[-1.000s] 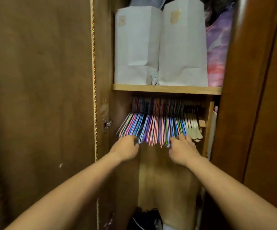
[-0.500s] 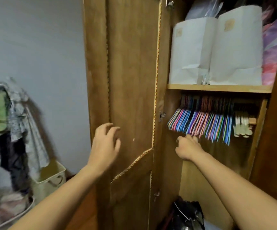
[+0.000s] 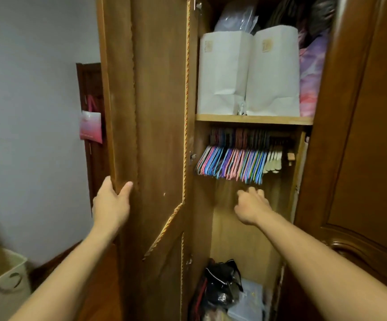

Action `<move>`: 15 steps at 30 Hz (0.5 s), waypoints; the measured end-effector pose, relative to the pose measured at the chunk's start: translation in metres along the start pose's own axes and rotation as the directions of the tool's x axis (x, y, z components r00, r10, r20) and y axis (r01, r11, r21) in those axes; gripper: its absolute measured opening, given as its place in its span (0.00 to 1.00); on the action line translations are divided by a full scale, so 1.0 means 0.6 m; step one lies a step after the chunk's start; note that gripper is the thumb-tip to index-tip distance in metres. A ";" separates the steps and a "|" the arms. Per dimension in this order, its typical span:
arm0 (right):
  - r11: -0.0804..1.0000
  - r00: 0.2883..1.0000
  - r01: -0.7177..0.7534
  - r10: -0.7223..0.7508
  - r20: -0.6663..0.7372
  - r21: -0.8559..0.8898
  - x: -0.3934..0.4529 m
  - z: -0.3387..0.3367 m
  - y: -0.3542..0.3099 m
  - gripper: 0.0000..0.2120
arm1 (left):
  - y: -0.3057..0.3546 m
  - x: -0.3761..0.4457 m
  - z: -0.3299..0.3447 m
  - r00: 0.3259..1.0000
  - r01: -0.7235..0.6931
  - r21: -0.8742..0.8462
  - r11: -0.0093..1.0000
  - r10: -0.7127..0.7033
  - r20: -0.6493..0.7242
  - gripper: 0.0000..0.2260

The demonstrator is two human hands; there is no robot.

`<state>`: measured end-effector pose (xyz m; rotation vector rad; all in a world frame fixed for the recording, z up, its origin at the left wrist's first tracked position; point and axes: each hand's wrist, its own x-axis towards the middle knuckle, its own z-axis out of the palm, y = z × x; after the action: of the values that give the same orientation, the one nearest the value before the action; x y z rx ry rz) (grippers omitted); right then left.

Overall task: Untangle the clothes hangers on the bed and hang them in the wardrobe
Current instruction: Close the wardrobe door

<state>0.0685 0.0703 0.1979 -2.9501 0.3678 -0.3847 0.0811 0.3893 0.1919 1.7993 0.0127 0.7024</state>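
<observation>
My left hand [image 3: 111,203] clamps free edge of wardrobe door [image 3: 157,112], thumb on inner face, fingers behind. My right hand [image 3: 252,205] loosely curled, empty, inside wardrobe just below hangers [image 3: 231,163], not touching. Hangers packed in row on rail, at 12 o'clock from right hand, under shelf [image 3: 252,119]. Two white paper bags [image 3: 248,72] on shelf. Dark bags [image 3: 220,283] on wardrobe floor at 6 o'clock.

Place: home bedroom | shown by: wooden wardrobe [image 3: 160,112] at 12 o'clock, hung with coloured hangers [image 3: 231,163] | paper bags [image 3: 248,72] shelved at 1 o'clock | laundry basket [image 3: 2,286] seen at 8 o'clock
</observation>
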 end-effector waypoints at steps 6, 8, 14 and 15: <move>0.986 0.985 -0.158 0.154 -0.082 -0.044 -0.034 -0.058 0.145 0.19 | 0.077 -0.134 0.094 0.925 -0.380 0.195 0.904 0.365 0.110 0.05; 0.983 0.980 -0.176 0.170 -0.105 -0.044 -0.039 -0.084 0.190 0.21 | 0.093 -0.152 0.136 0.883 -0.460 0.160 0.874 0.430 0.189 0.19; 0.983 0.970 -0.179 0.169 -0.173 -0.048 -0.056 -0.133 0.328 0.24 | 0.186 -0.133 0.266 0.653 -0.718 0.007 0.696 0.671 0.351 0.46; 0.982 0.967 -0.183 0.171 -0.190 -0.047 -0.057 -0.139 0.351 0.24 | 0.206 -0.134 0.296 0.647 -0.706 -0.032 0.707 0.664 0.374 0.46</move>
<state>-0.0325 -0.1319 0.2335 -2.9187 0.6737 -0.6372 0.0565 0.1633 0.2326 2.0217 -0.9576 0.8926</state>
